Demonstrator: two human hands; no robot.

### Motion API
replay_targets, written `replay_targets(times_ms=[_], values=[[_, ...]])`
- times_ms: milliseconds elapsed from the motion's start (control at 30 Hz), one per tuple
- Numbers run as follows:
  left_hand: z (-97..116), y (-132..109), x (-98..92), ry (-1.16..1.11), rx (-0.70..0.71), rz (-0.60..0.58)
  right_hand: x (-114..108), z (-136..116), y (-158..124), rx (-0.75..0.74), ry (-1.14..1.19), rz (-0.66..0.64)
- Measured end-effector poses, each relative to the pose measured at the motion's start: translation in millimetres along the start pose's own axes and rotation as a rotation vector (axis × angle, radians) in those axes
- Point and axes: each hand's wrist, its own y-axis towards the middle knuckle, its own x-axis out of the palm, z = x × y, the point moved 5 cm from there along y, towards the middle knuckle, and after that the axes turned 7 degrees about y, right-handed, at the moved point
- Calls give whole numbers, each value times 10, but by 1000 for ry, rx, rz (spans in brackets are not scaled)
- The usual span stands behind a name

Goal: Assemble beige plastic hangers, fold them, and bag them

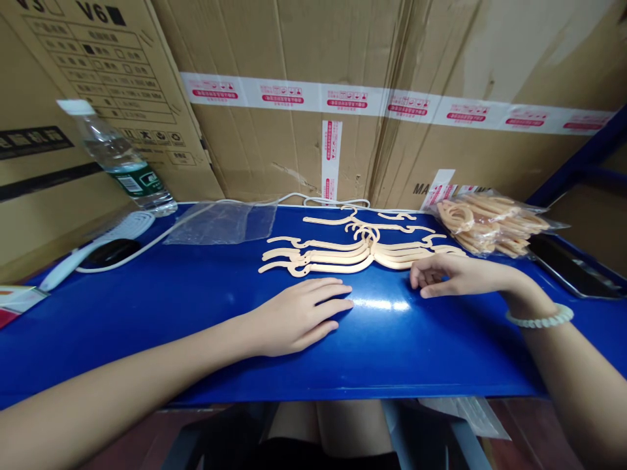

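Note:
My left hand (pixel 306 316) lies flat on the blue table (pixel 206 359), fingers stretched to the right and holding nothing. My right hand (pixel 453 274), its fingers loosely curled but apart, is at the right end of a stack of beige clothes hangers (pixel 337 258) and hides part of it. Whether it touches them I cannot tell. Nothing shows between its fingers. Behind the stack is another beige hanger (pixel 330 220), with a small beige hanger piece (pixel 396 216) to its right.
Bagged beige hangers (pixel 490 222) and a dark phone (pixel 575 267) lie at right. On the left are a water bottle (pixel 125 163), a white hairbrush (pixel 98 245), a black oval object (pixel 115 252) and a clear plastic bag (pixel 220 222). A white cable (pixel 171 228) runs behind; cardboard boxes (pixel 274 143) wall the back.

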Motion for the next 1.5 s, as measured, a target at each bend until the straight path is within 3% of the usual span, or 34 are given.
replay_targets(times_ms=[1300,1400,1500], values=[[-10,8,-5,-25,-14,-35,18,10,9,11,-15,11],[-34,1,-10,-63,-24,-16,-45,19,-11,-10,-41,90],[-49,-3,-14,-100,-22,8,-219,36,-26,-71,-37,294]])
